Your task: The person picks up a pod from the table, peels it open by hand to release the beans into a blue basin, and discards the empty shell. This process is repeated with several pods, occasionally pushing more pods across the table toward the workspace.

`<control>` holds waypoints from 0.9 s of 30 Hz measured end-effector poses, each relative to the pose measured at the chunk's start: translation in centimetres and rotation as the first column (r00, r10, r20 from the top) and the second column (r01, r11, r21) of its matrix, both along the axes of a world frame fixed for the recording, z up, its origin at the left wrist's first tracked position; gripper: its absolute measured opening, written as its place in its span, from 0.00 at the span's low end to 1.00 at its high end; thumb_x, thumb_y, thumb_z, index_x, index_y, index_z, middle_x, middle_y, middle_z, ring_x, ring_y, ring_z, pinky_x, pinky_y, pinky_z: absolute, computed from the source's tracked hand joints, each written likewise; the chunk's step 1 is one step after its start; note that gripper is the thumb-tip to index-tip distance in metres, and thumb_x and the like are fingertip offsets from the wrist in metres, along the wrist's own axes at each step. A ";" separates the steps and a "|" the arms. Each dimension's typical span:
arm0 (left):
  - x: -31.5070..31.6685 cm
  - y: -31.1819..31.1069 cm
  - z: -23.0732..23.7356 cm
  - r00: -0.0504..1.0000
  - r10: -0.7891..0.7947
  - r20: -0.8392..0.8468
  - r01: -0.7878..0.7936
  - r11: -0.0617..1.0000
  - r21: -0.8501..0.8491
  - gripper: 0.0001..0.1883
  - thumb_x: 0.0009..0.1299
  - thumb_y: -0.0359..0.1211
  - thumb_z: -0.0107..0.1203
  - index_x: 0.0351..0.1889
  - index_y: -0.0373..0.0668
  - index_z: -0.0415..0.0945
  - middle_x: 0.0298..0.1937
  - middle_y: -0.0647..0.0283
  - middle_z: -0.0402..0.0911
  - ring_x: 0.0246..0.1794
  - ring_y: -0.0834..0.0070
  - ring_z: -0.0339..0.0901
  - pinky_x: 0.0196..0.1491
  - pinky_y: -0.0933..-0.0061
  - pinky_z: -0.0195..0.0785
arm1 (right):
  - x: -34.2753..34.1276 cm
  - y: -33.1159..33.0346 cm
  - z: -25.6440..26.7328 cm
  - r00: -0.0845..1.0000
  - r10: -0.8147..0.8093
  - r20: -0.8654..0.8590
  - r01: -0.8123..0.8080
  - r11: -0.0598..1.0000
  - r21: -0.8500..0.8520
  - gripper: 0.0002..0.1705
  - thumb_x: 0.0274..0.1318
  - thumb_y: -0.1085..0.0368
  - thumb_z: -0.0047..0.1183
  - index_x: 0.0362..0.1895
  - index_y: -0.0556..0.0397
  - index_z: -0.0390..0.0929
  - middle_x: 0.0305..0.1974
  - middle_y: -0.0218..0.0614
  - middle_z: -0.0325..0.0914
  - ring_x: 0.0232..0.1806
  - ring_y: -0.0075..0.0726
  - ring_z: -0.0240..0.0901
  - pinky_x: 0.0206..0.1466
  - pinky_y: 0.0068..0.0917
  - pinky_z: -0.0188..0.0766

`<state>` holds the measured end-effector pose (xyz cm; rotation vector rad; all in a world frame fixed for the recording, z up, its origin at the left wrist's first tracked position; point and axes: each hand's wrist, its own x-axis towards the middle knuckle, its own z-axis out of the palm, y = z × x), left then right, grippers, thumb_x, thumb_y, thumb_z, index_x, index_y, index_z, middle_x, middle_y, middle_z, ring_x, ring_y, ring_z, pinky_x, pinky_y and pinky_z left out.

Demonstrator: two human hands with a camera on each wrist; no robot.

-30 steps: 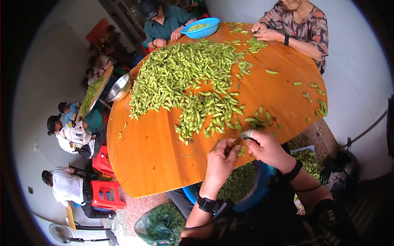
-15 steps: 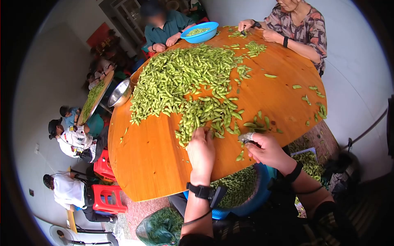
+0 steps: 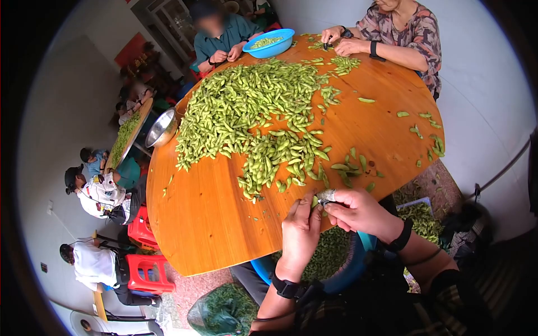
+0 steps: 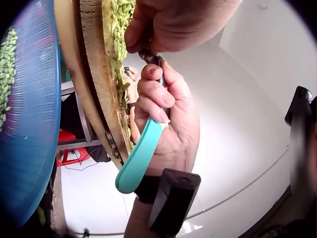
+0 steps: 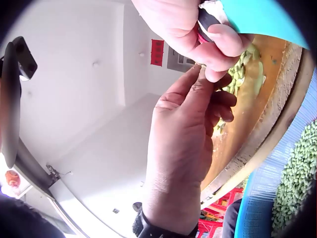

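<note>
In the head view, the left hand (image 3: pixel 298 234) and the right hand (image 3: pixel 364 213) meet over the near edge of the wooden table (image 3: pixel 202 229). The left fingertips pinch 1 green pod (image 3: pixel 315 201), just beside the curled right fingers. A large heap of pods (image 3: pixel 246 106) spreads from the table's left edge to its middle, with a smaller cluster (image 3: pixel 280 157) reaching toward the near edge. Loose pods lie near the right edge. A light-blue bowl (image 3: pixel 272 51) stands at the far edge, between 2 seated people, and a metal bowl (image 3: pixel 162 127) sits at the left edge. Below the near edge, a blue basin (image 3: pixel 353 274) holds small green beans (image 3: pixel 328 257).

In the left wrist view, the right hand's fingers curl round a turquoise handle (image 4: pixel 138 158), which sticks out below the fist; the dark part at its upper end is too blurred to make out. The left hand's fingers bend down to that upper end.

In the right wrist view, the left thumb and forefinger press together against the right fingertips; the pod between them cannot be made out here. The basin of beans is beneath the table's edge.
</note>
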<state>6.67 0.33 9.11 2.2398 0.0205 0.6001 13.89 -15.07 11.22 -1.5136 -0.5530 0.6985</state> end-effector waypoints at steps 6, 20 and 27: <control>-0.5 -0.3 -0.8 0.997 0.004 0.077 -0.003 1.000 -0.011 0.16 0.70 0.25 0.54 0.56 0.36 0.74 0.36 0.49 0.79 0.32 0.61 0.83 0.35 0.68 0.76 | -1.0 0.8 -1.7 0.995 -0.058 -0.083 0.071 0.983 0.169 0.05 0.67 0.70 0.46 0.43 0.56 0.73 0.22 0.23 0.68 0.17 0.13 0.58 0.19 0.15 0.54; 0.4 3.6 -1.1 0.879 -0.469 -0.087 0.140 0.429 -0.892 0.16 0.80 0.33 0.42 0.60 0.33 0.65 0.37 0.61 0.80 0.28 0.82 0.76 0.30 0.85 0.69 | -1.2 1.8 -0.5 0.987 -0.122 0.107 0.120 0.992 0.024 0.07 0.63 0.69 0.49 0.42 0.59 0.77 0.22 0.31 0.74 0.19 0.23 0.70 0.20 0.23 0.64; 0.6 4.0 -1.5 0.870 -0.493 0.015 0.147 0.230 -0.962 0.13 0.79 0.34 0.42 0.53 0.33 0.66 0.37 0.55 0.80 0.31 0.73 0.80 0.33 0.79 0.75 | -2.1 2.7 -0.8 0.806 -0.194 0.560 0.210 0.977 0.036 0.08 0.59 0.72 0.51 0.42 0.59 0.77 0.25 0.45 0.77 0.21 0.43 0.74 0.24 0.32 0.67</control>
